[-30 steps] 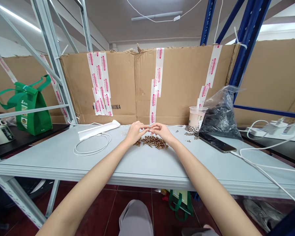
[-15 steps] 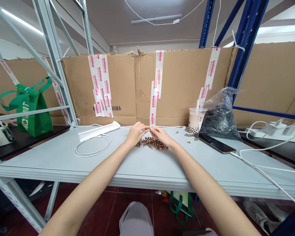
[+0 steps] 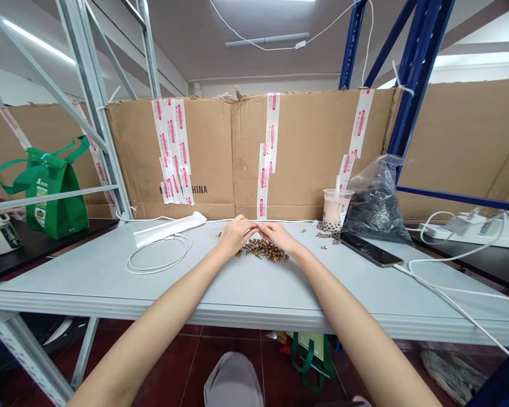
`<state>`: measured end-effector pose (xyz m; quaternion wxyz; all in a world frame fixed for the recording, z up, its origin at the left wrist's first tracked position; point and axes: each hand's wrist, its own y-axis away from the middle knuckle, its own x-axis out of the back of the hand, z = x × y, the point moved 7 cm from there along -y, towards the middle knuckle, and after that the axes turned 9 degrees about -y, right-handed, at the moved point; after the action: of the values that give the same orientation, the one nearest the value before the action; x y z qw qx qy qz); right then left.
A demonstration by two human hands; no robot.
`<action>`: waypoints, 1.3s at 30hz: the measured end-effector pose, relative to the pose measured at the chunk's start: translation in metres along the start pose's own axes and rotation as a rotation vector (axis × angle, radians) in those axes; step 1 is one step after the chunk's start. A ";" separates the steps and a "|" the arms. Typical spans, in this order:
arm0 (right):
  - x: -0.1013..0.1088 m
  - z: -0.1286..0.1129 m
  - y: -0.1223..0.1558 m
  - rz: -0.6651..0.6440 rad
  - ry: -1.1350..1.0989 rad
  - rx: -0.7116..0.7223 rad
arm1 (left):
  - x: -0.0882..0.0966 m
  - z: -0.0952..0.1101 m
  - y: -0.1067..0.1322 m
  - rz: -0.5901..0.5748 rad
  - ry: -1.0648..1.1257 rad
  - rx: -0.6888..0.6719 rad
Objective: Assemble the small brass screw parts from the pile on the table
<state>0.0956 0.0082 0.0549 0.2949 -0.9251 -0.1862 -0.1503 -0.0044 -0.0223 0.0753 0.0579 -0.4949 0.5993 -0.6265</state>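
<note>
A pile of small brown screws point(image 3: 263, 249) lies on the grey table point(image 3: 246, 282), far from me. My left hand point(image 3: 234, 234) and my right hand point(image 3: 278, 235) meet just above the pile, fingertips pinched together and touching. Whatever sits between the fingers is too small to make out. Both forearms stretch forward over the table's front edge.
A phone point(image 3: 367, 249) on a white cable, a drink cup point(image 3: 336, 210) and a dark plastic bag point(image 3: 377, 203) stand to the right. Loose screws point(image 3: 324, 236) lie near the cup. A coiled white cable point(image 3: 159, 257) and white strip point(image 3: 169, 228) lie left. Cardboard wall point(image 3: 237, 152) behind; green bag point(image 3: 53, 186) far left.
The hands stay pinched together over the screw pile with only slight finger shifts. The camera has tilted a little, so the scene sits lower in the frame.
</note>
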 end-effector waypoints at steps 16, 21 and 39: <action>0.005 0.005 0.000 0.002 -0.039 -0.070 | 0.002 0.005 -0.003 0.044 0.086 0.045; 0.004 -0.003 0.003 -0.018 -0.118 -0.107 | 0.005 0.002 -0.004 0.040 0.098 0.100; 0.001 -0.004 0.003 -0.033 -0.176 -0.111 | 0.004 0.001 -0.002 0.078 0.024 0.048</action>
<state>0.0969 0.0036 0.0568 0.2230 -0.9465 -0.2179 -0.0831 -0.0044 -0.0254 0.0792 0.0872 -0.4621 0.6036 -0.6439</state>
